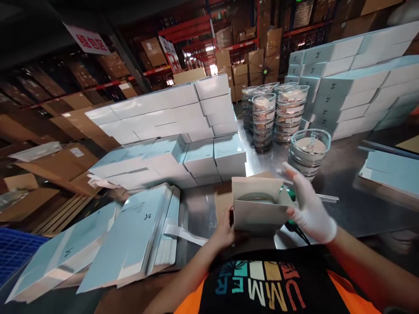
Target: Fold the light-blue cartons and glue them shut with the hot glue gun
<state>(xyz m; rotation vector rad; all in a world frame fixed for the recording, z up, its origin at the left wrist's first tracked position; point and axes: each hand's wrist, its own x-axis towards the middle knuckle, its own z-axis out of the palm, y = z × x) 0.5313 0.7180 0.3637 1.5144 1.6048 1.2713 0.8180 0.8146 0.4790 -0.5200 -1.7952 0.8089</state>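
Observation:
My left hand [224, 231] grips the lower left corner of a small open carton [258, 216] held just above the steel table's front edge. Inside the carton lies a round clear container [257, 198]. My right hand [309, 207], in a white glove, presses against the carton's right side with its fingers spread over the flap. A single clear round jar [309, 150] stands on the table just behind my right hand.
Flat pale-blue carton blanks [131, 237] lie fanned at the left. Stacks of closed pale-blue boxes [170, 131] rise behind, more at the right [353, 83]. Stacked clear jars [276, 115] stand at the middle back. The steel table [347, 174] shows between them. A blue crate [15, 250] sits far left.

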